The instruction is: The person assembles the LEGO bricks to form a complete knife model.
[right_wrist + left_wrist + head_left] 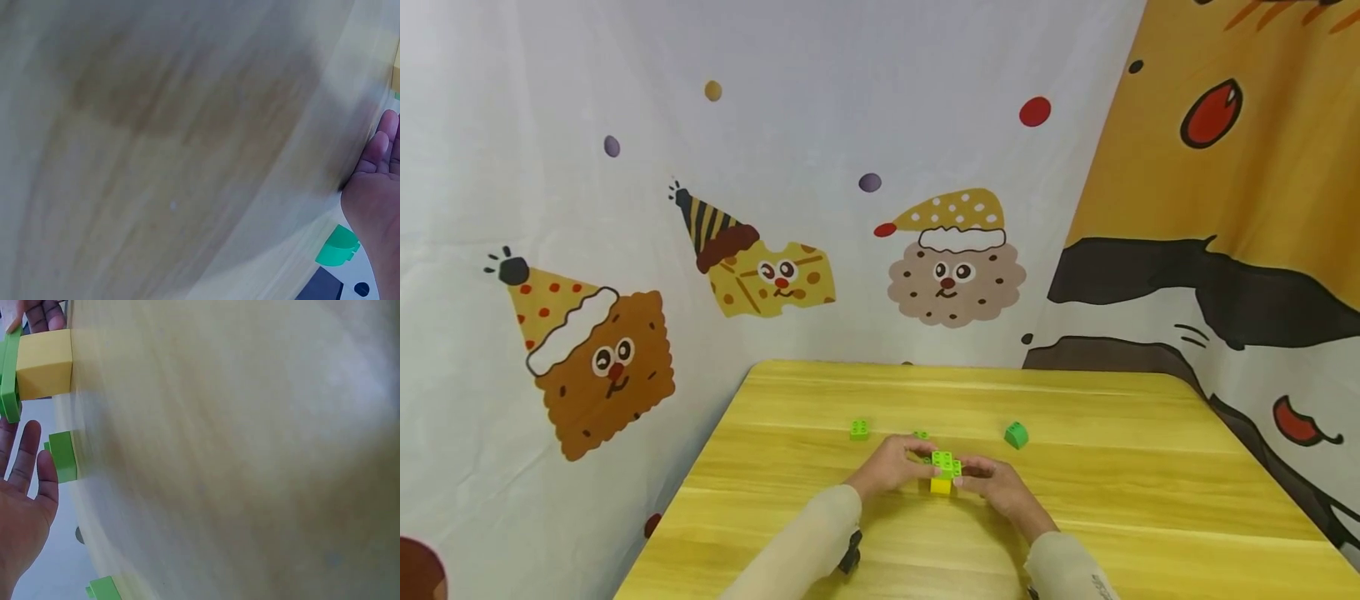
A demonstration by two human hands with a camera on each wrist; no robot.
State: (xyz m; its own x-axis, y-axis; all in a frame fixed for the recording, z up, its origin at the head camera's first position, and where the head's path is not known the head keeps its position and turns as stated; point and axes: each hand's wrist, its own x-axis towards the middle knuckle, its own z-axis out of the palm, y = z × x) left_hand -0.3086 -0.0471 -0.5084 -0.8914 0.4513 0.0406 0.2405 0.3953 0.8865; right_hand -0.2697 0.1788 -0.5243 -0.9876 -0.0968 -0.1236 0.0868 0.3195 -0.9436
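A yellow block (pixel 941 485) stands upright on the table with lime-green building bricks (pixel 942 461) on top. My left hand (pixel 895 465) grips the green bricks from the left, thumb at the near side. From the right, my right hand (pixel 1002 487) holds the same green bricks with thumb and fingers. In the left wrist view the yellow block (pixel 45 362) carries a green brick (pixel 10 375), and the lower fingers of the left hand (pixel 25 506) extend beside it. The right wrist view shows only part of the right hand (pixel 378 169); its fingertips are cut off.
One lime-green brick (pixel 859 430) lies behind and left of the hands. Another green brick (pixel 921 435) is partly hidden behind the left hand. A darker green curved brick (pixel 1017 435) lies behind the right hand. A printed curtain (pixel 820 125) hangs beyond the wooden table (pixel 760 500).
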